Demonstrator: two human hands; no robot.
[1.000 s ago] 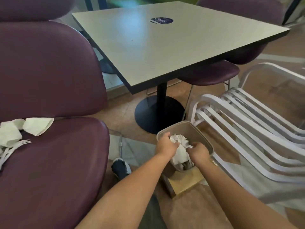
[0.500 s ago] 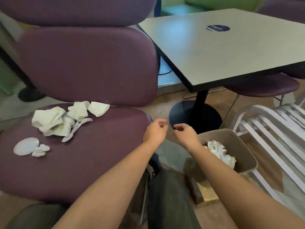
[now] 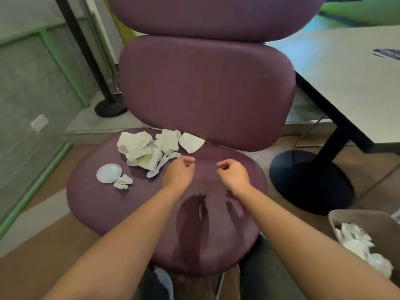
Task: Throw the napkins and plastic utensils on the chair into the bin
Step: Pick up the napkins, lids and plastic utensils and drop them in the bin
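I see my left hand (image 3: 179,173) hanging over the seat of the purple padded chair (image 3: 207,224), fingers loosely curled and holding nothing; my right hand (image 3: 233,175) hangs beside it, a little apart, curled the same loose way and likewise empty; both cast dark shadows on the cushion below them.

The crumpled off-white paper napkins (image 3: 141,149) lie heaped at the back left of the seat, against the foot of the backrest; one flatter, folded napkin (image 3: 191,142) sits at the right end of the heap, tucked just under the backrest's edge; the white plastic forks (image 3: 163,164) poke out from under the heap, tines pointing toward my left hand, which is just beside them but not touching; a round white plastic lid (image 3: 108,173) lies nearer the seat's left edge, with a small crumpled white scrap (image 3: 123,181) touching its right side.

The grey-brown plastic bin (image 3: 355,217) stands on the floor at my lower right, well apart from the heap; white napkins and utensils (image 3: 359,243) already lie inside it; a pale square table (image 3: 346,72) on a black pedestal stands to the right of the chair.
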